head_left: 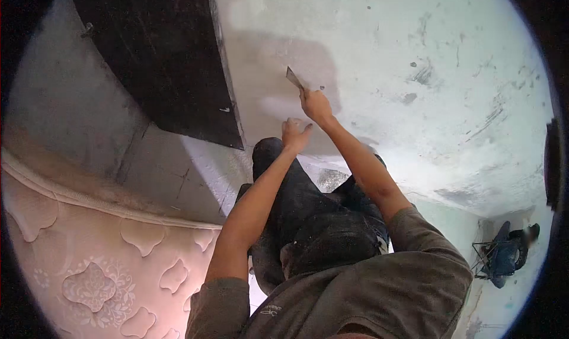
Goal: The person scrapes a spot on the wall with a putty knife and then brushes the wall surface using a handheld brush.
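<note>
My right hand (316, 106) is closed round the handle of a putty knife (293, 78). The blade points up and to the left, close against or just off the pale, patchy wall (379, 54); I cannot tell whether it touches. Below it, my left hand (296, 135) is near the lower wall, above my dark-trousered knee. Its thumb stands apart from the fingers and nothing shows in it. The fingertips are partly hard to make out. A shadow of my head and arms falls on the wall round both hands.
A dark door panel (160, 48) stands left of my hands. A quilted pink mattress (112, 274) leans at lower left, beside grey floor (160, 173). At far right another person (515, 250) sits on a folding chair. Dark scuffs and spots mark the wall.
</note>
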{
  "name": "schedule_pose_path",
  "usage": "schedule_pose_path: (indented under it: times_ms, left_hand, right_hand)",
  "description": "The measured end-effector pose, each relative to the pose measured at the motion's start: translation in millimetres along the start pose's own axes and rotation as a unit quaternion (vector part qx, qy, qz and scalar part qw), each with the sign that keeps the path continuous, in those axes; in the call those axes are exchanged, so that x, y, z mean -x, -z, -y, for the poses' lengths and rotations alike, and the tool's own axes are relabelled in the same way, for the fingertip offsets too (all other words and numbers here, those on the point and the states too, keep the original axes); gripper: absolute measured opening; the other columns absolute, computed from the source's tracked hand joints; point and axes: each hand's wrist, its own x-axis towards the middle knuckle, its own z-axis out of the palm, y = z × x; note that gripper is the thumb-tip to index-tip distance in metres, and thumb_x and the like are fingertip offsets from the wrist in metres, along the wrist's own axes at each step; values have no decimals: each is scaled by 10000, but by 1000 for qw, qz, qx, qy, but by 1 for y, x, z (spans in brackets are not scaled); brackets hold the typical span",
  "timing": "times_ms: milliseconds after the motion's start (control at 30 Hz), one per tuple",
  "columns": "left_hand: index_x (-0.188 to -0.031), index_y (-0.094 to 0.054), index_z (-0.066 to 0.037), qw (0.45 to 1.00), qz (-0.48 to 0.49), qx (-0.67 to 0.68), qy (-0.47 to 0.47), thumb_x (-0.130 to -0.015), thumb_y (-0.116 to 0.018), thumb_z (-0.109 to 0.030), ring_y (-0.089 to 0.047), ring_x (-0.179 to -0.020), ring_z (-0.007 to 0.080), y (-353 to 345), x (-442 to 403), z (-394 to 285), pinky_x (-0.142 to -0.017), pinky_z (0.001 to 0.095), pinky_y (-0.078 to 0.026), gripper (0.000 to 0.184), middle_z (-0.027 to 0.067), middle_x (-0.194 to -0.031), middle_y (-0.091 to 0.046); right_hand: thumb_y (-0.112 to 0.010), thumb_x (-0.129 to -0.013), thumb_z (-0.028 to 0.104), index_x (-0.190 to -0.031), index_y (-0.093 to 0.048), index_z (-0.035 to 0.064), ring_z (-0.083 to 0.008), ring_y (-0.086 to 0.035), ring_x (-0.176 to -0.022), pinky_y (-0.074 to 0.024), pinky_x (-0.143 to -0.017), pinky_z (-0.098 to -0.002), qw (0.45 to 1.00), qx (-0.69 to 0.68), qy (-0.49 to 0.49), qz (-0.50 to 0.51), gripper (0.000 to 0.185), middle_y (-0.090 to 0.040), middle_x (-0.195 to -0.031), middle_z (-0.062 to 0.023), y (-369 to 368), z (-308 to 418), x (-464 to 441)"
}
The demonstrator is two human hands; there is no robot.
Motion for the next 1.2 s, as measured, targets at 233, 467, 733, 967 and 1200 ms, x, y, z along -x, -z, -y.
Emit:
schedule_pose_path:
  times_ms: [233, 467, 733, 967, 1200]
  left_hand:
    - [-1052, -487, -63, 998, -19, -28, 48, -729, -716, -370, -483, -1046, 330, 4, 5, -11, -874, 414, -419, 501, 158, -1053, -494]
    - [-1052, -492, -35, 998, -2, -62, 13, -732, -712, -391, -495, -1025, 342, -7, -10, 11, -866, 424, -419, 527, 174, -1064, -496]
    - [-1046, -489, -14, 1000, -17, -7, 3, -733, -711, -402, -504, -1010, 337, 4, 2, -6, -862, 418, -422, 546, 179, -1075, -496]
    - [-1040, -502, 4, 999, -1, -37, 5, -737, -707, -389, -473, -1064, 336, 6, -1, -10, -896, 413, -407, 537, 176, -1082, -523]
    - [-1070, -499, -3, 999, 13, -46, -1, -718, -718, -419, -469, -1074, 346, -3, -1, -4, -913, 418, -401, 587, 170, -1084, -526]
  right_hand:
    - [-467, -908, 251, -744, -595, -54, -433, -582, -586, -467, -522, -488, 959, -219, -108, 145, 370, -565, -632, -295, 45, -2, -12]
    - [-473, -894, 265, -824, -606, -12, -436, -585, -693, -468, -642, -518, 996, -57, -1, 71, 315, -603, -739, -255, 19, -34, -10]
    - [-436, -907, 296, -847, -611, 15, -427, -601, -695, -488, -642, -518, 997, 0, -4, 72, 336, -615, -761, -248, 44, -9, -2]
    - [-438, -906, 302, -887, -610, 29, -429, -609, -665, -501, -615, -511, 997, 45, 3, 62, 323, -611, -733, -258, 22, -15, 0]
    - [-467, -908, 302, -730, -585, -25, -412, -597, -611, -484, -563, -482, 987, -109, -53, 110, 390, -595, -673, -251, 37, -20, -7]
